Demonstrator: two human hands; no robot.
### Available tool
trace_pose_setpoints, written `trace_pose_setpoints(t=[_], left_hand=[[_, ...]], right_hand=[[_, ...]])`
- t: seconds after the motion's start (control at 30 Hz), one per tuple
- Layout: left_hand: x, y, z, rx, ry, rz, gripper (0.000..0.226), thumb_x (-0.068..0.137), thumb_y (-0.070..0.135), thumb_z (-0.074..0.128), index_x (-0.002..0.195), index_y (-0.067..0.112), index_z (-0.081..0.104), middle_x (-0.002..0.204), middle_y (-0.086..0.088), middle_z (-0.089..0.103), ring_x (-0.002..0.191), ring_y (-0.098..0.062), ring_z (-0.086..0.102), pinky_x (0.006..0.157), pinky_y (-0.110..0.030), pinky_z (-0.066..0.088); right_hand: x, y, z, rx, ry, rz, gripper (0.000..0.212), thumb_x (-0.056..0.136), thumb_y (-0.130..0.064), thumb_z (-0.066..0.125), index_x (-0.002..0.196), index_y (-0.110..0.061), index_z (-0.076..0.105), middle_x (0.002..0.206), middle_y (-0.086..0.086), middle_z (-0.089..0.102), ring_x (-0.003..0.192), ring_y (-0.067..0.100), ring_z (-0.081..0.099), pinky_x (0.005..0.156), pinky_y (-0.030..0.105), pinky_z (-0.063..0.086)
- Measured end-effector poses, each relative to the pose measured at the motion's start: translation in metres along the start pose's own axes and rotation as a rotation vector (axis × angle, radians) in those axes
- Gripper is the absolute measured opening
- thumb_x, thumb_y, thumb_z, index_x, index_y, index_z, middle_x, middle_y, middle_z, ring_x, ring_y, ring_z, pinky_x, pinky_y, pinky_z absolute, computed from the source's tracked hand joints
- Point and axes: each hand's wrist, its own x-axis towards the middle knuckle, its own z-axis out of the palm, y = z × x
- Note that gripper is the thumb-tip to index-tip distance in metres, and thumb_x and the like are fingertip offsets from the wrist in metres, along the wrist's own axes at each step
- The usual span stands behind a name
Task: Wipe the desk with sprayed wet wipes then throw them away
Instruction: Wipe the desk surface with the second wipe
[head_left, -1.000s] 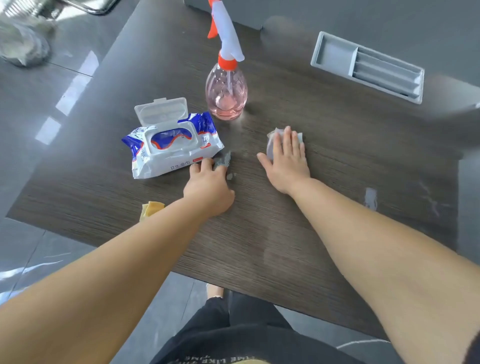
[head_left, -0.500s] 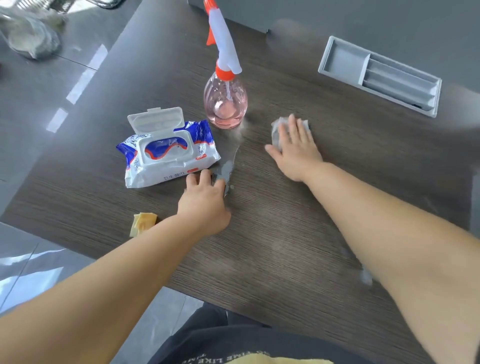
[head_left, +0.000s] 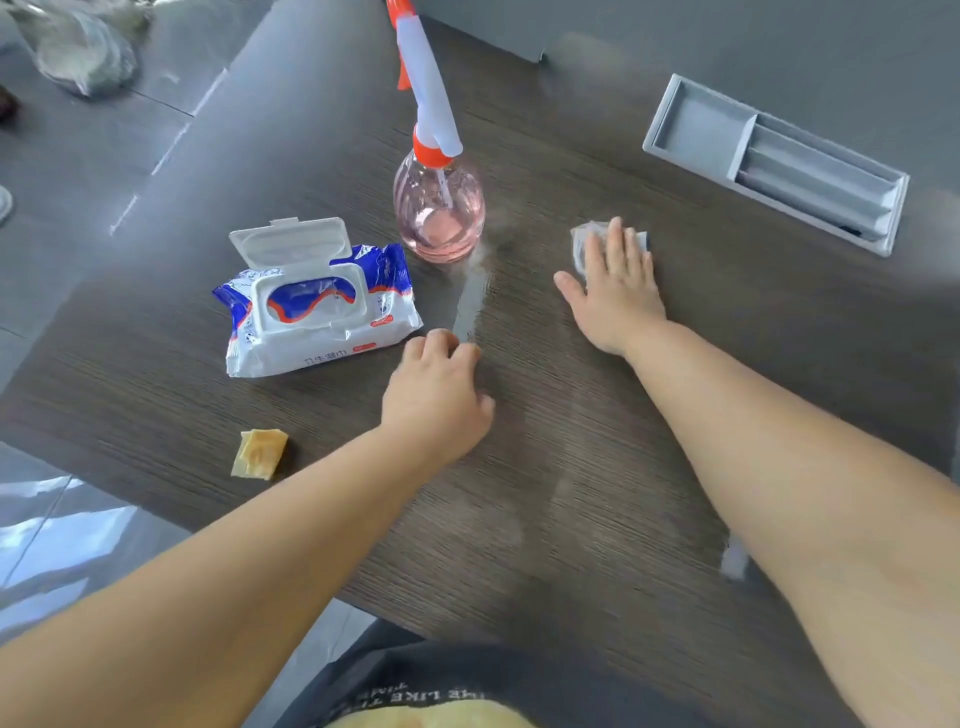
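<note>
Colleague: What have you got on the head view?

Operator: I see both bare arms reaching up from the bottom edge over the dark wood-grain desk (head_left: 571, 467). The right hand (head_left: 615, 291) is just right of centre, laid flat, palm down, fingers straight, thumb spread toward the left.

Colleague: Holding anything?

Operator: Not gripping. It presses on a wet wipe (head_left: 583, 243), a crumpled white piece on the desk that shows past the fingertips and at their left side.

Colleague: And the left hand?

Operator: The left hand (head_left: 436, 400) sits at the centre of the frame, knuckles up, fingers bent down onto the surface. I cannot tell whether anything is under them. A shiny wet streak (head_left: 470, 306) runs from its fingertips up toward the spray bottle (head_left: 439, 213).

Colleague: Where does the bottle stand?

Operator: Upright, above centre, with pink liquid in a clear round body and a white head with orange collar. To its lower left the pack of wet wipes (head_left: 317, 322) lies on the desk, blue and white, lid flipped open. The left hand's fingers are just beside its lower right corner. I also see a small crumpled yellow scrap (head_left: 258, 453) lower left of that hand, apart from it, and a grey compartment tray (head_left: 774, 161) set in the desk at upper right, well apart from the right hand
</note>
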Motion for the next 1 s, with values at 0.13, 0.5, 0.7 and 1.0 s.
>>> trace_pose_setpoints(t=[0.13,0.5,0.7,1.0], left_hand=[[0.024,0.019,0.001,0.01,0.039,0.039,0.051,0.086,0.023,0.05,0.136,0.017,0.042,0.142,-0.005,0.032,0.129,-0.027,0.028,0.101,-0.037,0.034],[0.034,0.015,-0.003,0.193,-0.09,0.065,0.059,0.092,0.039,0.041,0.145,0.019,0.025,0.151,-0.007,0.018,0.13,-0.028,0.024,0.107,-0.033,0.027],[0.034,0.019,-0.005,0.249,-0.118,0.059,0.063,0.088,0.04,0.043,0.144,0.016,0.024,0.151,-0.009,0.017,0.129,-0.029,0.024,0.106,-0.033,0.027],[0.034,0.025,-0.004,0.276,-0.162,0.041,0.069,0.085,0.045,0.044,0.143,0.014,0.023,0.149,-0.011,0.015,0.129,-0.031,0.02,0.108,-0.039,0.03]], right_hand=[[0.003,-0.034,0.005,-0.009,0.0,-0.13,0.076,0.097,-0.056,0.019,0.151,-0.01,-0.006,0.156,0.017,-0.018,0.145,0.029,-0.016,0.116,0.042,-0.01],[0.05,0.023,-0.026,0.017,0.049,-0.055,0.068,0.1,-0.05,0.016,0.152,-0.012,-0.003,0.157,0.014,-0.016,0.145,0.026,-0.014,0.118,0.04,-0.008],[0.047,-0.029,-0.02,-0.031,0.04,-0.262,0.069,0.1,-0.049,0.018,0.151,-0.008,-0.003,0.157,0.016,-0.015,0.145,0.027,-0.014,0.118,0.04,-0.009],[0.069,0.027,-0.041,-0.07,0.019,-0.092,0.07,0.098,-0.054,0.015,0.152,-0.013,-0.005,0.157,0.012,-0.016,0.146,0.025,-0.013,0.118,0.037,-0.007]])
